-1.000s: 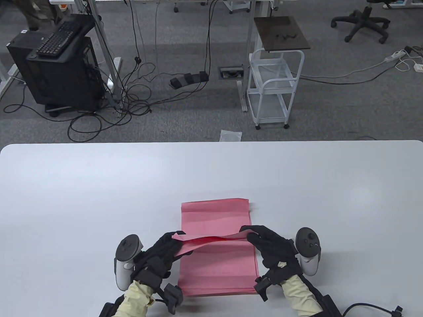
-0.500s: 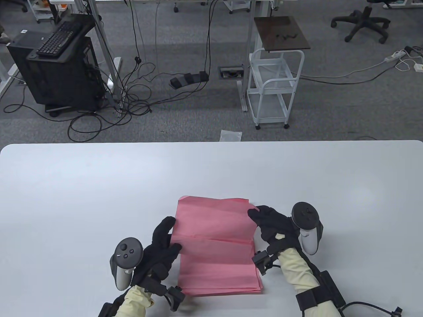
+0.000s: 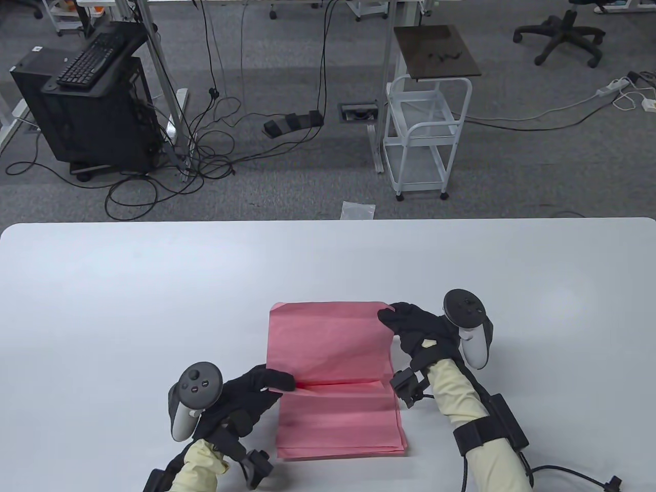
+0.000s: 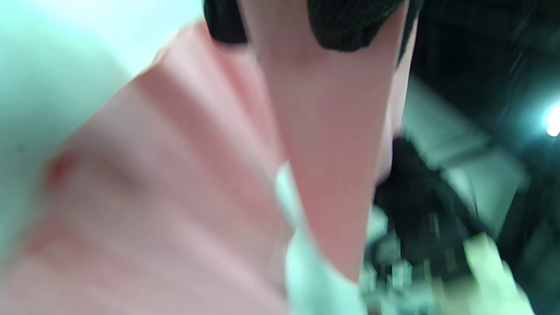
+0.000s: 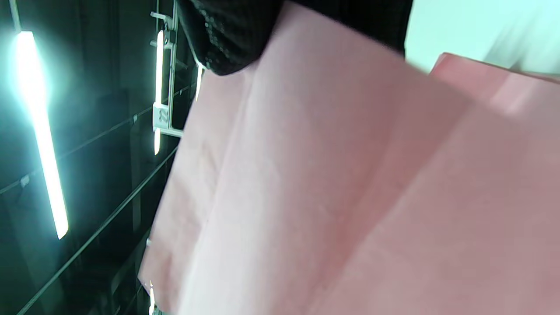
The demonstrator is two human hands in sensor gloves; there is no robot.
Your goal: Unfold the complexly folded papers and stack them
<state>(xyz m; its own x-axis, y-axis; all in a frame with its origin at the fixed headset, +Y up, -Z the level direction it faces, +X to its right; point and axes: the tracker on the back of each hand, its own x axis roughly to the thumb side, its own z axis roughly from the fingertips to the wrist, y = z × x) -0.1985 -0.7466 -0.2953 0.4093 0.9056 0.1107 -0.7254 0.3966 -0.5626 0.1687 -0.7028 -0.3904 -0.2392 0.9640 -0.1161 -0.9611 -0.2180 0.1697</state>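
A stack of pink papers (image 3: 338, 425) lies on the white table (image 3: 128, 307) near its front edge. The top pink sheet (image 3: 328, 343) is opened out away from me, with a crease across its middle. My right hand (image 3: 392, 313) grips its far right corner and holds the far half slightly raised. My left hand (image 3: 279, 383) pinches the sheet's left edge at the crease. The left wrist view is blurred and shows pink paper (image 4: 175, 197) under gloved fingertips (image 4: 345, 22). The right wrist view shows the sheet (image 5: 328, 183) under gloved fingers (image 5: 227, 35).
Beyond the table's far edge are a white wire cart (image 3: 428, 138), a black cabinet with a keyboard (image 3: 87, 102), floor cables and a small plastic bag (image 3: 357, 210). The bare table surface spreads left, right and behind the papers.
The folded flap of the top sheet swung over from the near side to the far side. My right hand went away from me with its corner. My left hand came back to the crease.
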